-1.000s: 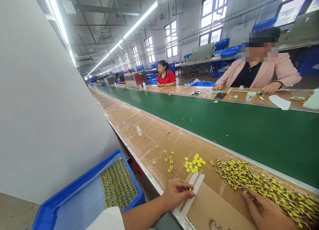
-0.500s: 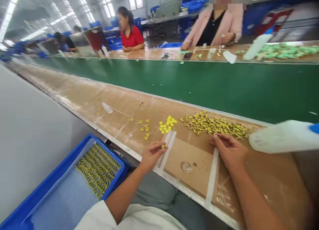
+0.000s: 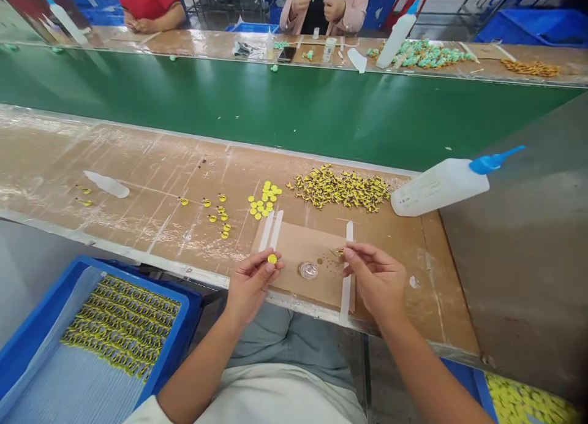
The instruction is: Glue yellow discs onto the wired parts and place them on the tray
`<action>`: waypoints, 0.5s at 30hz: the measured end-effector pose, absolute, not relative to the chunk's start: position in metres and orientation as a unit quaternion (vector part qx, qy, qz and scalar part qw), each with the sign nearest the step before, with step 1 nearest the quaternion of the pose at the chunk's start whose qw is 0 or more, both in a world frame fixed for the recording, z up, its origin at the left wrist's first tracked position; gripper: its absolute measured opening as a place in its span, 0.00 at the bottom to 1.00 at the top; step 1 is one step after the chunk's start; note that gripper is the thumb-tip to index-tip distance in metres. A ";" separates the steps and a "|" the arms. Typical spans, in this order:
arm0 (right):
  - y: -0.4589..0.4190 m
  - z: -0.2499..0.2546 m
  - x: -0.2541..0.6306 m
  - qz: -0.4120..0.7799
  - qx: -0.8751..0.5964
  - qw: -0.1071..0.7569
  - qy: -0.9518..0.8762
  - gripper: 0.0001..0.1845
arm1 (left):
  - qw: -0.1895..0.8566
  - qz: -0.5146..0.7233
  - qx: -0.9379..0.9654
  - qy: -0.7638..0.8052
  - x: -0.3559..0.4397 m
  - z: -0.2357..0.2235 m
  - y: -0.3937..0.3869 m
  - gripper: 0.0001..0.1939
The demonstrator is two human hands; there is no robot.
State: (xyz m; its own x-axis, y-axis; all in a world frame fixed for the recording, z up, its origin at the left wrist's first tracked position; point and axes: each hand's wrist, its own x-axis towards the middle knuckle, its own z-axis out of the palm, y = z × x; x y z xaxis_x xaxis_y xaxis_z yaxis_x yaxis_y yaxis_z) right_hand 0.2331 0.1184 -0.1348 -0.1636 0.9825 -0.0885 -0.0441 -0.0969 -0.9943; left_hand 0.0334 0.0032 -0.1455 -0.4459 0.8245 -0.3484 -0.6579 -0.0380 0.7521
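I had left hand clamped on yellow disc, set between thumb and fingertips; right hand pinched small dark-and-yellow piece, poking leftward past fingertips, near cardboard sheet

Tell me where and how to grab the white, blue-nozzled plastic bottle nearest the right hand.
Grip the white plastic bottle around mid-body, probably best with the right hand, once freed, from the near side. Its body is broad and tilted, with the base beside the pile of yellow-and-brown pieces; the blue nozzle points up and right, likely too thin to hold well.
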 end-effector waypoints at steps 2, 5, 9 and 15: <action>0.112 -0.144 0.232 0.544 -0.464 0.445 -0.539 0.11 | 0.537 0.706 0.082 0.453 0.038 -0.145 0.005 0.19; 0.107 -0.154 0.232 0.506 -0.449 0.452 -0.581 0.08 | 0.554 0.697 0.080 0.449 0.041 -0.147 0.005 0.19; 0.104 -0.158 0.230 0.458 -0.429 0.461 -0.627 0.05 | 0.552 0.697 0.088 0.449 0.041 -0.151 0.005 0.17; 0.101 -0.165 0.222 0.405 -0.393 0.503 -0.655 0.07 | 0.510 0.709 0.142 0.465 0.038 -0.157 0.010 0.14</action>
State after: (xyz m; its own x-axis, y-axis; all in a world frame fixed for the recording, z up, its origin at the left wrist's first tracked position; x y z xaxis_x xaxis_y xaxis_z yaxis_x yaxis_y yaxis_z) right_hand 0.2223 0.1010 -0.1655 -0.1854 0.9219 0.3402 0.1082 0.3633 -0.9254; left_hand 0.0377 0.0097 -0.1569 -0.4390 0.8558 -0.2737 -0.5922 -0.0465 0.8044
